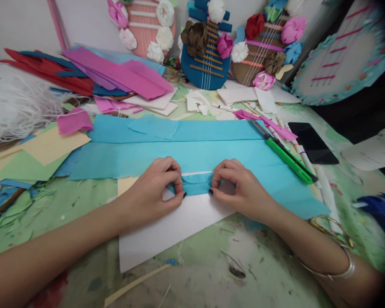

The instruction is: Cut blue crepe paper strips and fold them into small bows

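Note:
Between my hands a short strip of blue crepe paper (pixel 197 185) is stretched, folded lengthwise. My left hand (pixel 162 184) pinches its left end between thumb and fingers. At the right end, my right hand (pixel 235 186) grips it the same way. Beneath the strip and both hands lies a sheet of white paper (pixel 154 239). Just beyond, a wide light-blue crepe sheet (pixel 167 156) spreads across the table, with a loose blue piece (pixel 154 127) on top. A green utility knife (pixel 288 160) rests on the sheet's right part, its blade pointing away from me.
Stacks of coloured paper (pixel 115 77) and white yarn (pixel 16 102) lie at the back left. Decorated paper instruments (pixel 207 70) lean on the wall. A black phone (pixel 312 143), gold-handled scissors (pixel 332 229) and rolled paper sticks (pixel 303 156) are at right. Paper scraps (pixel 16 209) cover the left.

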`<state>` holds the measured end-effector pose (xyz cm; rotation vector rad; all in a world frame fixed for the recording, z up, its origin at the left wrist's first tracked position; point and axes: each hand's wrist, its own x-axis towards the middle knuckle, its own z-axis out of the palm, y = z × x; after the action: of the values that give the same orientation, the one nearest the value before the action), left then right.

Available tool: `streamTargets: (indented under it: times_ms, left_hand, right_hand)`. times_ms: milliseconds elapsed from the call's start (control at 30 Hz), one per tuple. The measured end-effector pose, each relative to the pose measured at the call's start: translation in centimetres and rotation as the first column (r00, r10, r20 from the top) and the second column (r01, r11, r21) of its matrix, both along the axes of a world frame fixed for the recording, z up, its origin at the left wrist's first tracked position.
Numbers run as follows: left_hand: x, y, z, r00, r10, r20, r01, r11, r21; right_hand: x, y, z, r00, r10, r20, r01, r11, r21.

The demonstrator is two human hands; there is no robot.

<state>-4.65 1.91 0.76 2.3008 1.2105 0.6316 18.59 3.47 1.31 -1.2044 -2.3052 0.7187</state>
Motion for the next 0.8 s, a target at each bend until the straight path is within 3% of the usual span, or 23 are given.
streamTargets:
  times_ms: [300,500,600,667,800]
  left_hand:
    - [-0.1,-0.1,0.1,0.999,-0.040,0.026,0.040,0.999,0.008]
    - [-0.4,-0.1,-0.3,0.994,-0.106,0.016,0.102,0.980,0.173]
    - [-0.6,-0.3,0.0,0.986,-0.163,-0.039,0.167,0.932,0.322]
    - [-0.7,-0.6,0.2,0.966,-0.217,-0.142,0.257,0.868,0.426]
    - [-0.6,-1.1,0.6,0.901,-0.244,-0.360,0.407,0.762,0.504]
  right_hand:
    - [0.0,-0.1,0.1,0.998,-0.006,-0.055,0.006,1.000,0.007]
    - [0.1,-0.2,-0.3,0.995,0.065,-0.070,-0.057,0.993,0.098]
    - [0.3,-0.2,-0.3,0.986,0.156,-0.063,-0.136,0.958,0.251]
    - [0.5,-0.2,-0.1,0.967,0.256,-0.004,-0.239,0.908,0.343]
    - [0.7,-0.6,0.5,0.916,0.357,0.183,-0.401,0.832,0.383]
